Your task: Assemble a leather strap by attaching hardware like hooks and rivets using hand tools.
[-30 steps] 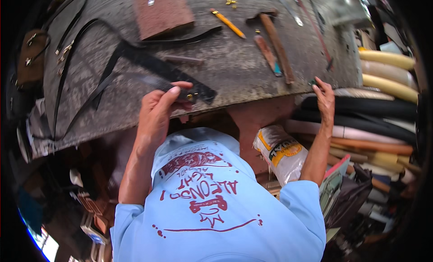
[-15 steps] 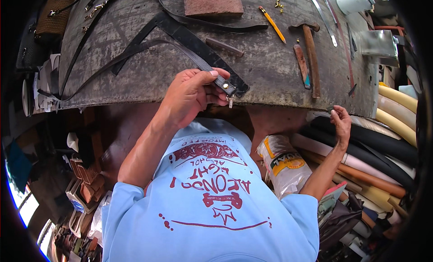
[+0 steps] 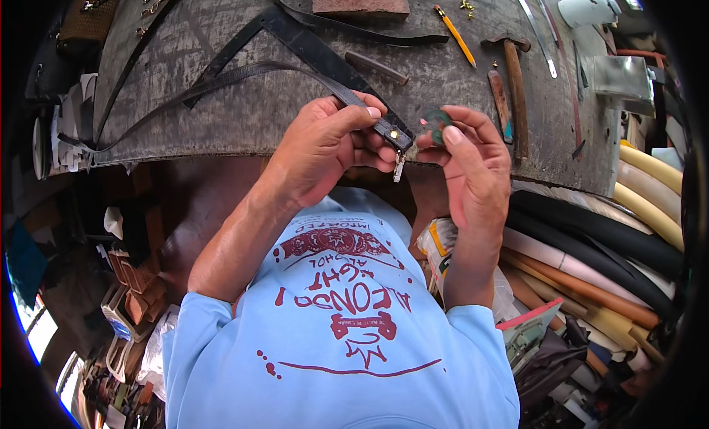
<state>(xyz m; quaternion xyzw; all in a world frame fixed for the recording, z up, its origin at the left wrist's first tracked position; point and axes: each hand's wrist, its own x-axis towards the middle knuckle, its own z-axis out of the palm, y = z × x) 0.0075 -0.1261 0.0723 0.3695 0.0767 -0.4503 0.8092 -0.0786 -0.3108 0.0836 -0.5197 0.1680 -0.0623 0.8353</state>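
Note:
My left hand (image 3: 314,148) is closed around the end of a dark grey strap (image 3: 247,72), thumb on top. That end carries a gold-coloured stud (image 3: 394,135), and a silver metal clasp (image 3: 399,167) hangs from it. The strap's other length curves away left over the worktable (image 3: 244,133). My right hand (image 3: 476,163) pinches a small, dark green, roundish piece (image 3: 436,126) between thumb and fingers, just right of the strap end and apart from it. The piece's exact kind is unclear. Both hands are over the table's near edge.
On the table lie a black angled square (image 3: 295,37), a short rod (image 3: 375,67), a hammer (image 3: 515,96), a wooden-handled tool (image 3: 499,100), a pencil (image 3: 454,34), gold-coloured fittings (image 3: 467,6) and a reddish block (image 3: 360,0). Rolled material (image 3: 598,229) is stacked at right.
My right hand has come from the table's right edge to beside the strap end, now with the green piece in it. My left hand and the strap end have shifted slightly right.

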